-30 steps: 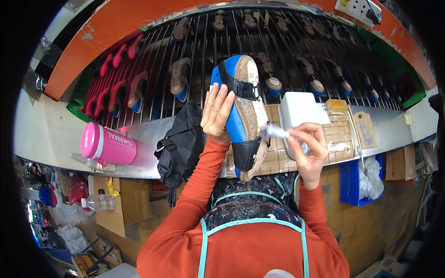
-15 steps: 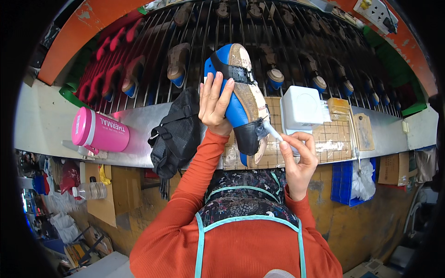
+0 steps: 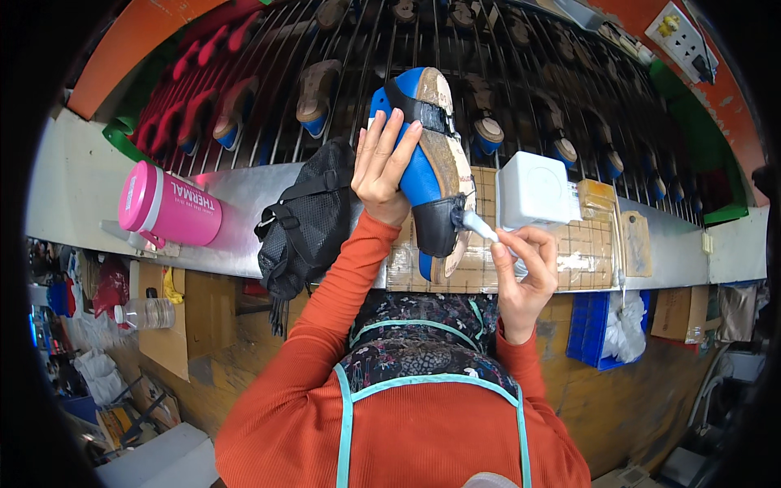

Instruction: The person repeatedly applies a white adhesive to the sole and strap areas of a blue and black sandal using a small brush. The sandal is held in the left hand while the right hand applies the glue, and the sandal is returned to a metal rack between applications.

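My left hand (image 3: pixel 381 171) holds a sandal upper on a blue shoe last (image 3: pixel 421 175), its fingers spread along the side. The last is tilted so that its pale, brown-edged underside faces right. Black straps (image 3: pixel 435 229) wrap over it and fold onto the underside. Between thumb and fingers, my right hand (image 3: pixel 527 272) pinches a small brush with a pale handle (image 3: pixel 478 225). Its dark tip touches the edge of the lower black strap. Just beyond the right hand, a white box-shaped container (image 3: pixel 533 191) stands on the bench.
A taped cardboard sheet (image 3: pixel 582 264) covers part of the metal bench. A black mesh bag (image 3: pixel 297 224) and a pink thermal jug (image 3: pixel 171 203) stand on the left. Behind, a rod rack (image 3: pixel 366 98) carries several lasts. A blue crate (image 3: pixel 590 329) hangs below the bench at right.
The last and my left hand have shifted slightly up and to the right. The brush stays at the lower strap, and the whole view has moved a little.
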Demonstrator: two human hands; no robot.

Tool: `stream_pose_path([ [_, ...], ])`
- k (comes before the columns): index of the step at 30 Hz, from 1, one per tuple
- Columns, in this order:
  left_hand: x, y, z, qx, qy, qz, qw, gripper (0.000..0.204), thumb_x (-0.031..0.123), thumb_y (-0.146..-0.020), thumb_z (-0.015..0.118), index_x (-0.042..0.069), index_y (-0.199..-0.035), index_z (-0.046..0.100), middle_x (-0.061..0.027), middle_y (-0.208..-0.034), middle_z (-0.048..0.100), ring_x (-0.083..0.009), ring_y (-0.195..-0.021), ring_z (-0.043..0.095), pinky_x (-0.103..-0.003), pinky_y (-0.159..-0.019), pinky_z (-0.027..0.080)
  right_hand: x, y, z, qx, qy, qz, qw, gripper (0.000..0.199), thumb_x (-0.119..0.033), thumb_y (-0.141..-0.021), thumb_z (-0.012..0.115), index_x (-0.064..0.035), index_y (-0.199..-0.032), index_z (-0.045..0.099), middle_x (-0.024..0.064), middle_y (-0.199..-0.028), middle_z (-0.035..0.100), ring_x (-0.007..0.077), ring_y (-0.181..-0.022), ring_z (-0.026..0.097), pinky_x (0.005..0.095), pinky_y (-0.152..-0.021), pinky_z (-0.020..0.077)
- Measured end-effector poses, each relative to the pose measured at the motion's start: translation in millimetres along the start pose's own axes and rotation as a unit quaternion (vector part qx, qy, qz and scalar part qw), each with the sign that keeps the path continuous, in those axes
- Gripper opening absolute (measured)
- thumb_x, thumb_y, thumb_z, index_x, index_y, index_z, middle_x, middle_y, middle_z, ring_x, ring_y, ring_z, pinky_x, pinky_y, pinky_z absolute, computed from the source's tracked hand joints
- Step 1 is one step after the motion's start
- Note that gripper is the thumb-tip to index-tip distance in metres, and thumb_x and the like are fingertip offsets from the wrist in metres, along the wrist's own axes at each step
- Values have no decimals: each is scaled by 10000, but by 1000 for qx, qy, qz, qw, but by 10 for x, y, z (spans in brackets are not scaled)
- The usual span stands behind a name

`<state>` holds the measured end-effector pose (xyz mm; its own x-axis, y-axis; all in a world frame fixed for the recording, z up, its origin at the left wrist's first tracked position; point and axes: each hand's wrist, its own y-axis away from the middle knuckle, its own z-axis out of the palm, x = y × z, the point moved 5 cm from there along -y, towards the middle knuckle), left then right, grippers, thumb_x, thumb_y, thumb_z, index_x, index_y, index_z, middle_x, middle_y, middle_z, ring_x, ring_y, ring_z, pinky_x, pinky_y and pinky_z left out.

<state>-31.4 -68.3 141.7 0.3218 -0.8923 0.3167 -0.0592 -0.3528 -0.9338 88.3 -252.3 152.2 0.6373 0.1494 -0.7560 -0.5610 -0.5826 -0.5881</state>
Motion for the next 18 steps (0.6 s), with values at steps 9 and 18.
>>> stream_pose_path([
  [9,34,-44,87,-22,-9,-36,999,449,108,-770,666,168,-1215,667,-114,-1280,614,-333,-1210,565,-489,-1028,415,16,75,-46,4,-33,-6,999,175,2,-789,738,-20,-963,734,63,-924,571,114,-730,537,223,-603,432],
  [18,0,-33,122,-66,14,-78,995,586,17,-680,715,157,-1244,638,-117,-1285,607,-349,-1198,566,-456,-1023,428,43,132,-130,-20,-104,50,993,173,-16,-793,740,-10,-965,731,68,-951,568,120,-747,558,243,-678,455],
])
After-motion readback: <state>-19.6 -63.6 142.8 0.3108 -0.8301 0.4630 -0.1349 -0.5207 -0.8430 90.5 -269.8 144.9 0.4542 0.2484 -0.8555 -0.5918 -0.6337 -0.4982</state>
